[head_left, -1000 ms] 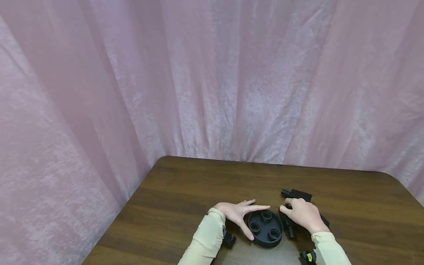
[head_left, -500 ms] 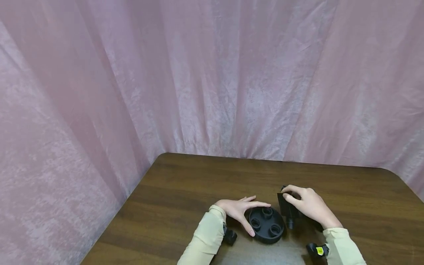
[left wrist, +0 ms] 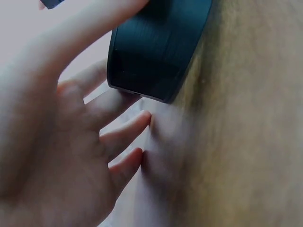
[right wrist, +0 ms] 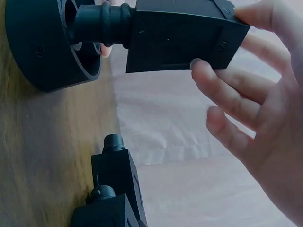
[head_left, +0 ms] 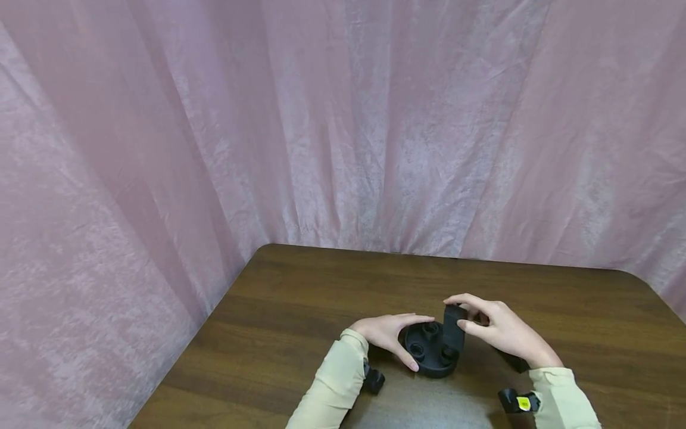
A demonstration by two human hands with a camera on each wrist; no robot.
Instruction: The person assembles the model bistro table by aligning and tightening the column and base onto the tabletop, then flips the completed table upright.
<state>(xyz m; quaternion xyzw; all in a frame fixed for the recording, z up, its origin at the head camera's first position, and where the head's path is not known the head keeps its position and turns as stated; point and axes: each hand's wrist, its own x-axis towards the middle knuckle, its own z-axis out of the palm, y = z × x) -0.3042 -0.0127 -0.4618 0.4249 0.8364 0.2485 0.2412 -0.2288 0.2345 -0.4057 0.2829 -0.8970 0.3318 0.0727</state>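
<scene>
In the head view, a round black base (head_left: 436, 372) with ring-shaped sockets lies on the table. My left hand (head_left: 380, 333) holds it from the left, thumb along the near side and fingers along the far side. The left wrist view shows the side wall of the base (left wrist: 147, 56) beside the thumb. My right hand (head_left: 504, 330) pinches a black rectangular block (right wrist: 184, 42) by its end. A ridged peg (right wrist: 97, 23) on that block points down at one socket, its tip at or inside the ring; how deep is hidden.
Two more black blocks with short pegs, a farther one (right wrist: 116, 165) and a nearer one (right wrist: 106, 213), lie by the right hand. The brown wooden table (head_left: 321, 286) meets a pink curtain (head_left: 343, 149) behind. Each wrist wears a small black camera.
My right hand has picked up the black block from the table, turned it upright and moved it left over the round base. The left hand stays at the base.
</scene>
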